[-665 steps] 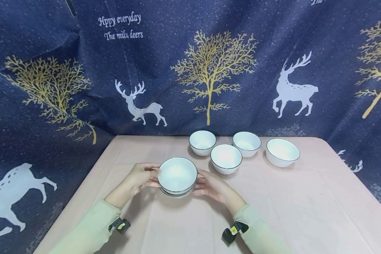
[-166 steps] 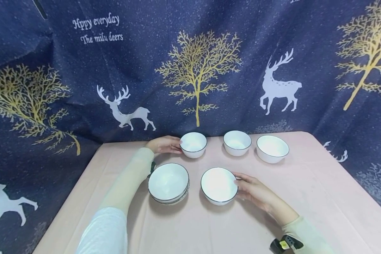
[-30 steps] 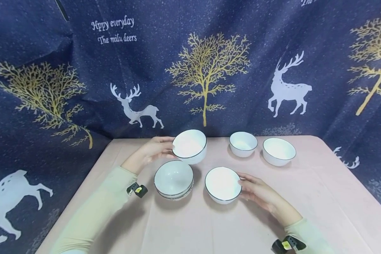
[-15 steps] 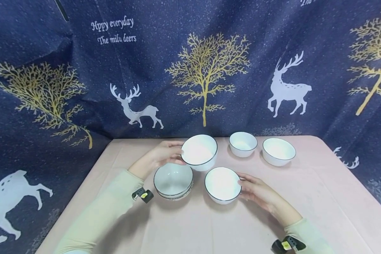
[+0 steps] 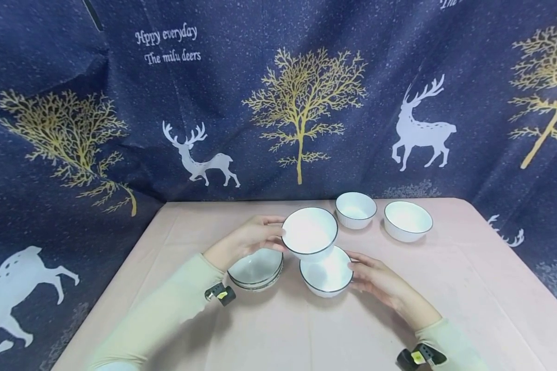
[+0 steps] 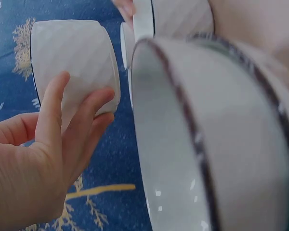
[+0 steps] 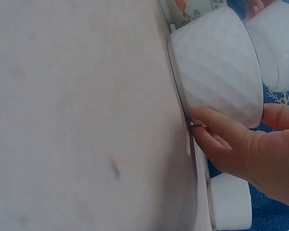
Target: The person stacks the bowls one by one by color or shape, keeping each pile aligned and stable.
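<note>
Left hand [image 5: 252, 236] part-curled round raised bowl [image 5: 309, 232], right hand [image 5: 381, 282] likewise round lower bowl [image 5: 326, 278]; backdrop [image 5: 227, 93]: "Hppy everyday The milu deers"

The person's left arm [image 5: 162, 314] enters the head view between seven and eight o'clock; the left hand [image 5: 252, 234] points toward two o'clock, thumb and fingers [image 6: 98, 98] closed in a grip. The right arm [image 5: 454, 340] enters between four and five o'clock, the right hand [image 5: 375, 281] gripping too, toward ten o'clock.
</note>
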Available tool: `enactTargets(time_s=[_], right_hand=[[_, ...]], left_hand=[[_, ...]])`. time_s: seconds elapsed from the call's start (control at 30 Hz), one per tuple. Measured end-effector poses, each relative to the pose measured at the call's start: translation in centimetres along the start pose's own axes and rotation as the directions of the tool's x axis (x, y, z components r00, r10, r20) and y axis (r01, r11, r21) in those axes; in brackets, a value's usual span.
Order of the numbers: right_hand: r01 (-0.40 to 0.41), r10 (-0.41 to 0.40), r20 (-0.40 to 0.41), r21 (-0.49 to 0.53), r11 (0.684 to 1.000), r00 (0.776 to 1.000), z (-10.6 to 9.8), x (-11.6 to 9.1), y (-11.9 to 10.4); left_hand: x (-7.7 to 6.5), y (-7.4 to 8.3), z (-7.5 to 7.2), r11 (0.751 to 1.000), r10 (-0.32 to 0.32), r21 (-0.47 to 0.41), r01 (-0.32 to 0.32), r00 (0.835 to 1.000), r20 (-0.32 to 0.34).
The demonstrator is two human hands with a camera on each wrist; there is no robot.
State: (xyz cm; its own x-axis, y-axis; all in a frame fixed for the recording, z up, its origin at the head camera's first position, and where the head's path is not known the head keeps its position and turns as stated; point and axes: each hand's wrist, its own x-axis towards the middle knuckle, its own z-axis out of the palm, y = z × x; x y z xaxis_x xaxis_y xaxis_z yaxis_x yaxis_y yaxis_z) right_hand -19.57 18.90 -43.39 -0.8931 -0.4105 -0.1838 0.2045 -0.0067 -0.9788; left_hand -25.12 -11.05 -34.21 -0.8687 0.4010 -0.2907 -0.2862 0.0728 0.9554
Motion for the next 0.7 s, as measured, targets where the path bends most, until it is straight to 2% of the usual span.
enactTargets(time_s=[0.2, 0.47, 0.7], right_hand=[[0.004, -0.004, 0.008, 0.026, 1.000, 1.000, 0.0, 0.1, 0.1], [-0.033, 0.034, -0.013, 0.032, 0.999, 0.999, 0.1, 0.1, 0.0], [-0.029, 0.029, -0.006, 0.036, 0.999, 1.000, 0.0, 0.0, -0.1]], left_hand=[[0.1, -0.9, 1.2, 1.000, -0.014, 0.006, 0.014, 1.000, 0.011], [-0.2, -1.3, 2.8, 0.998, -0.049, 0.028, 0.049, 0.999, 0.015], [-0.4, -1.8, 3.9, 0.997, -0.060, 0.050, 0.060, 0.998, -0.002]])
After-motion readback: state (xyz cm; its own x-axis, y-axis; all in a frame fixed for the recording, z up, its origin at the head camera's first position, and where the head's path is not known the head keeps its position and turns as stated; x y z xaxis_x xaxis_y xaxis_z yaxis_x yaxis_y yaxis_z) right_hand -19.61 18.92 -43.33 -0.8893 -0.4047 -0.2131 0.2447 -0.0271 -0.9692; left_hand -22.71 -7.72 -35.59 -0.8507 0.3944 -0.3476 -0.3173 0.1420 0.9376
